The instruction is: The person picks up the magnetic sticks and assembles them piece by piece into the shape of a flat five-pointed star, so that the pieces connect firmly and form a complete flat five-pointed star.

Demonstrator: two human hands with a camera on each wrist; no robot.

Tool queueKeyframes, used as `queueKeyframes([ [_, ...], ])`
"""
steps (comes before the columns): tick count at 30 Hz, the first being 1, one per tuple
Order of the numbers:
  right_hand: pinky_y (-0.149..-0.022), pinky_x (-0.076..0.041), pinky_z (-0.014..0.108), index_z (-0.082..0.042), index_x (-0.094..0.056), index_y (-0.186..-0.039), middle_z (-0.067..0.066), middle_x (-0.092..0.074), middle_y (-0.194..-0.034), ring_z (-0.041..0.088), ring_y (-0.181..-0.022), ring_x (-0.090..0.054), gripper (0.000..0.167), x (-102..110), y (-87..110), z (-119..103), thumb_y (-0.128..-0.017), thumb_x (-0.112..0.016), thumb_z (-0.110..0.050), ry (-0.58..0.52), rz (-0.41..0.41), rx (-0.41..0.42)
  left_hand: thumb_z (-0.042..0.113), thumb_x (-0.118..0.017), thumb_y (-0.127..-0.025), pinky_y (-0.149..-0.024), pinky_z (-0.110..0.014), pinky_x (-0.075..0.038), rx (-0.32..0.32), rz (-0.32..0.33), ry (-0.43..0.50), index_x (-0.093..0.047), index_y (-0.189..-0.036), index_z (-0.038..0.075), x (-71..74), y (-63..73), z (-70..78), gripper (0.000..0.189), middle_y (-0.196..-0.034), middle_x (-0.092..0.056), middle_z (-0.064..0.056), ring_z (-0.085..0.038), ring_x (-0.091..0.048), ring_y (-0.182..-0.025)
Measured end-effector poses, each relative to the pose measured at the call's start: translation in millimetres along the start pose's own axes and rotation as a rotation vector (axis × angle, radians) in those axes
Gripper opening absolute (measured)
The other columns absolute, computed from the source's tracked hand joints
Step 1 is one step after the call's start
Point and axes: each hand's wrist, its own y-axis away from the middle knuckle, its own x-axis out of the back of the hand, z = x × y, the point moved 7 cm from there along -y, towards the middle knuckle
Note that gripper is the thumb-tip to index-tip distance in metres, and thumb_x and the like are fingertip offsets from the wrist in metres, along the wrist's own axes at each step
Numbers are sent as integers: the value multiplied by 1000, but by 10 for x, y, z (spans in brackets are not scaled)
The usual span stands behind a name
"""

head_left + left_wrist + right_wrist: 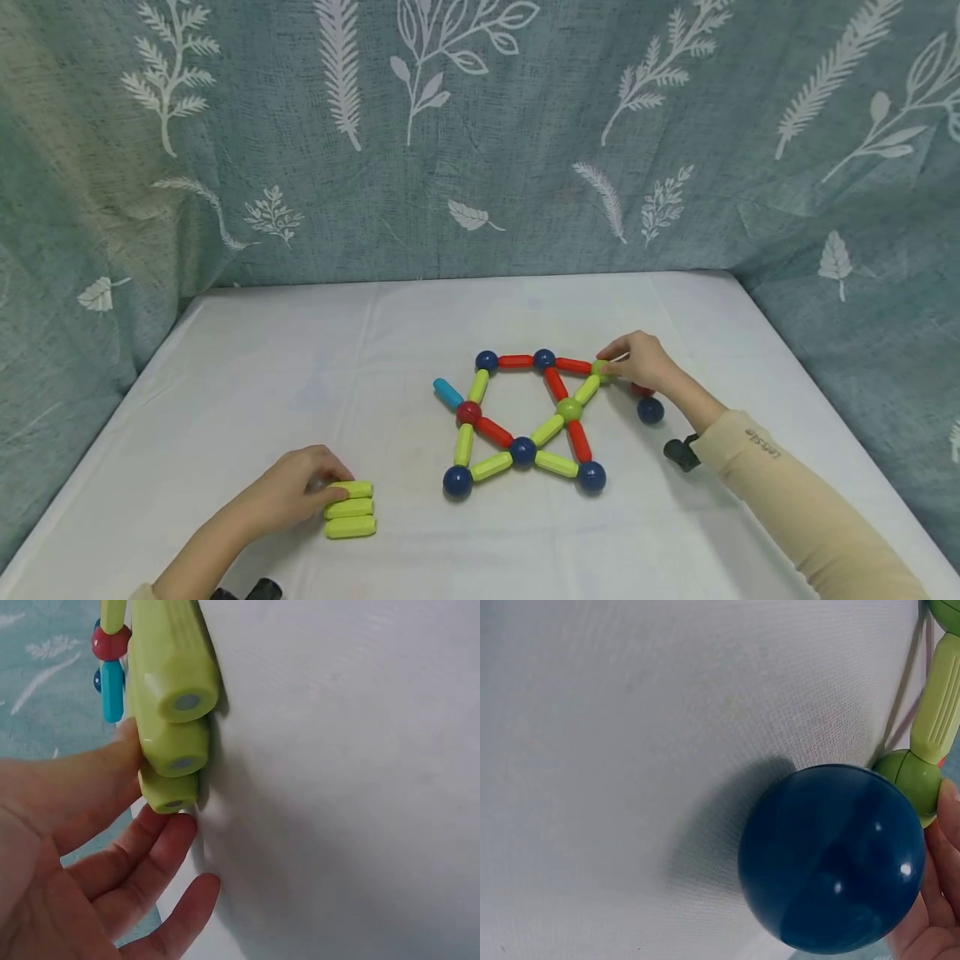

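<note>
On the table, balls and rods form a flat frame, with a dark blue ball at its lower middle and a green ball inside its right half. My right hand pinches another green ball at the far right corner, where a red rod and a yellow-green rod meet. Three yellow-green rods lie side by side at the left. My left hand pinches the farthest yellow-green rod, its thumb across the top; the middle rod and the nearest rod lie beside it.
Under the right forearm sit a loose dark blue ball and a partly covered red ball. A blue rod sticks out from the frame's red ball. Behind the white table hangs a leaf-patterned curtain.
</note>
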Motion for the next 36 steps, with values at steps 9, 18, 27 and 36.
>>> queueKeyframes([
  [9, -71, -50, 34, 1, -66, -106, 18, -63, -107, 30, -95, -59, 25, -1, -10, 30, -84, -66, -12, -7, -3, -19, 14, -64, -85, -68, -30, -51, -18, 78, 37, -67, -92, 4, 315, -437, 154, 13, -85, -65, 1, -15, -60, -79],
  [18, -71, -50, 34, 1, -66, -106, 18, -63, -106, 30, -95, -59, 25, 0, -4, 32, -84, -66, -12, -11, -1, -20, 13, -60, -89, -74, -33, -49, 27, 101, 29, -66, -97, 0, 311, -1340, 405, 16, -90, -65, -7, -20, -57, -83],
  [27, -71, -51, 33, 1, -66, -106, 18, -63, -107, 29, -95, -60, 26, -9, -17, 26, -84, -66, -13, -19, -5, -24, 11, -59, -89, -75, -32, -47, 57, 109, -1, -66, -97, -2, 121, -1695, 494, 17, -90, -64, -10, -19, -55, -80],
  [36, -71, -51, 34, 1, -66, -106, 18, -64, -106, 29, -94, -60, 26, -4, -17, 29, -84, -66, -13, -19, -7, -25, 11, -59, -89, -77, -33, -46, 87, 108, 1, -66, -97, -2, 53, -1747, 530, 16, -88, -64, -9, -19, -54, -81],
])
